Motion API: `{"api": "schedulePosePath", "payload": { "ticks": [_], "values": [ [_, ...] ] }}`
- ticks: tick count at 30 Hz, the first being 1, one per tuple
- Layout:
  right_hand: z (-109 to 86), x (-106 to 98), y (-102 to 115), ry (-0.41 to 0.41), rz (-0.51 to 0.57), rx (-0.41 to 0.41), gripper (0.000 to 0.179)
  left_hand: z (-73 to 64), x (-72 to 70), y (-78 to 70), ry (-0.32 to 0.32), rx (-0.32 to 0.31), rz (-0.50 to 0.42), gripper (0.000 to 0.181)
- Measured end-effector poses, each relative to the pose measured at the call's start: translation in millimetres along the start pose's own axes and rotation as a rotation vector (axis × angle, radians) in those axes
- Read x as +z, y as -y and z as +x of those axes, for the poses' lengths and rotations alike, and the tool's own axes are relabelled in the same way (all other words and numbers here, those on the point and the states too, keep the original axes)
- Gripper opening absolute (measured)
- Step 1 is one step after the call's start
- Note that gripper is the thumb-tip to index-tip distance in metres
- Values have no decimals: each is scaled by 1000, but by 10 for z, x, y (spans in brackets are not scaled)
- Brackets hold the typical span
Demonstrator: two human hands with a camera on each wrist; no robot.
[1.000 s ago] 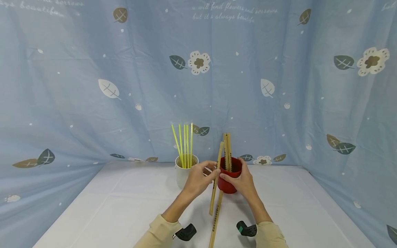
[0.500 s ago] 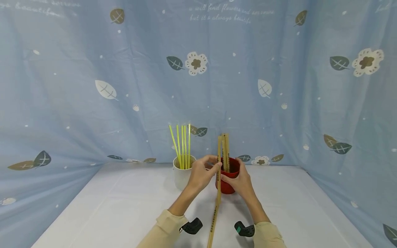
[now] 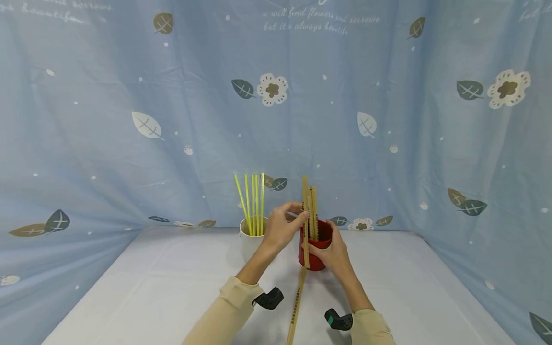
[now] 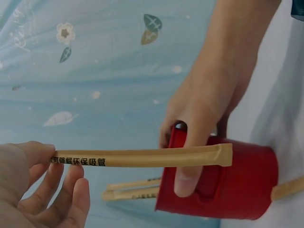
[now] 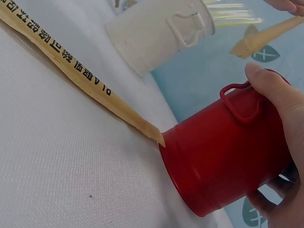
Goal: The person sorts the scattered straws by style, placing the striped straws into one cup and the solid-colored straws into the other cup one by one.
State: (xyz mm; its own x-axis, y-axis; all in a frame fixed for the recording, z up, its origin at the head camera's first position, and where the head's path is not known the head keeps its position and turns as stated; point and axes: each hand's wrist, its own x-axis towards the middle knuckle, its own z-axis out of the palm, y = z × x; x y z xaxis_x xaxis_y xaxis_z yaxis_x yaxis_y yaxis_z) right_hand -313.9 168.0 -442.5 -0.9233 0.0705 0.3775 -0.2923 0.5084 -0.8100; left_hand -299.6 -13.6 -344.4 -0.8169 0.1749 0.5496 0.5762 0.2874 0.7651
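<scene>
Between thumb and fingers, my left hand [image 3: 280, 230] pinches a paper-wrapped drinking straw [image 4: 142, 158] with dark printed characters. In the head view it stands nearly upright in front of the red pail [image 3: 316, 262], its lower end below the rim and outside the pail. My right hand [image 3: 338, 251] grips that pail near its rim, thumb at the front beside the wire handle [image 5: 242, 116]. Several wrapped straws [image 3: 314, 211] stand inside the pail. Another wrapped straw [image 3: 295, 306] lies on the table, its far end at the pail's base.
Left of the red pail stands a white pail [image 3: 251, 247] with several yellow-green sticks [image 3: 254, 201] in it. A white cloth covers the table [image 3: 172, 282]. Behind it hangs a blue printed curtain [image 3: 207, 115].
My left hand has moved up, raising its straw and turning it from leaning to nearly upright. My right hand stays on the red pail.
</scene>
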Motion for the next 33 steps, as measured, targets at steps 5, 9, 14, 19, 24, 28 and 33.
{"api": "schedulePosePath", "payload": {
  "ticks": [5,9,14,19,24,28,33],
  "values": [
    [-3,6,-9,-5,-3,3,104,25,-2,-40,-25,1,2,30],
    [2,12,-25,-10,1,4,105,59,15,-74,-44,12,14,29],
    [7,15,-20,-5,13,9,106,112,33,-123,-62,39,9,30],
    [8,19,-1,8,24,10,102,158,36,-172,-87,58,-5,29],
    [5,16,23,15,26,26,104,210,15,-234,-130,78,-13,28],
    [3,8,22,12,25,27,104,249,11,-269,-139,88,-12,27],
    [-6,2,19,11,15,22,105,283,34,-262,-153,97,-26,26]
  ]
}}
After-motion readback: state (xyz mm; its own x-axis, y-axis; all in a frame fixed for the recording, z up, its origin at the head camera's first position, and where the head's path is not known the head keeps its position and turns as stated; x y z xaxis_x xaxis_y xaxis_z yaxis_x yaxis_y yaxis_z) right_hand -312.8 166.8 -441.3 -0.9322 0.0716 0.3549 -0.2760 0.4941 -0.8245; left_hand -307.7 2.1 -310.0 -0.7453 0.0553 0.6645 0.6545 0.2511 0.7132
